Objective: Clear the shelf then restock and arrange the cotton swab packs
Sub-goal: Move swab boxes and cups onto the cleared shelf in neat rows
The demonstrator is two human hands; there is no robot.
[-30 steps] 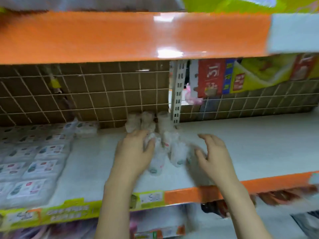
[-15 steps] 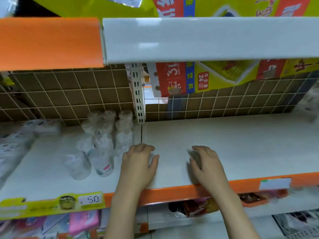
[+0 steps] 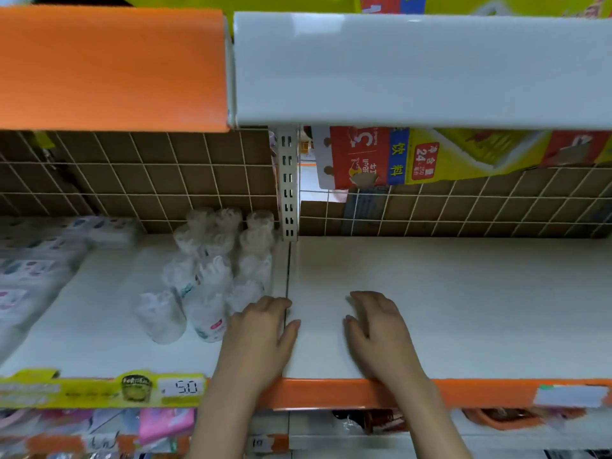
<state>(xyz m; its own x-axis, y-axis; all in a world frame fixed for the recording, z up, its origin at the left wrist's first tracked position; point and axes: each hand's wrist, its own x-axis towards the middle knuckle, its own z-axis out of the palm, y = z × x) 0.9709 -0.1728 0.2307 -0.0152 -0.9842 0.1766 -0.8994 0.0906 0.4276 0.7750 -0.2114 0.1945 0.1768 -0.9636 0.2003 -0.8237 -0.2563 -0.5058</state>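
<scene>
While both hands hover empty, left hand (image 3: 256, 339) and right hand (image 3: 381, 332) loosely spread over the shelf (image 3: 463, 309), I'd say reach to 10 o'clock, where the cotton swab packs (image 3: 212, 270) cluster, and straighten them row by row without toppling any.

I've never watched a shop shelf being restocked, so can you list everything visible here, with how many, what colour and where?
cotton swab packs: a cluster, exact count unclear, clear-white, left bay near the upright.
flat packs: several, whitish, blurred, far left.
shelf: one, white with orange edge, right bay bare.
price label: one, reads 50, on yellow strip at front edge.
drink carton: red, blue, yellow, behind the wire grid.
left hand: flat on shelf beside packs.
right hand: flat on bare bay.
</scene>
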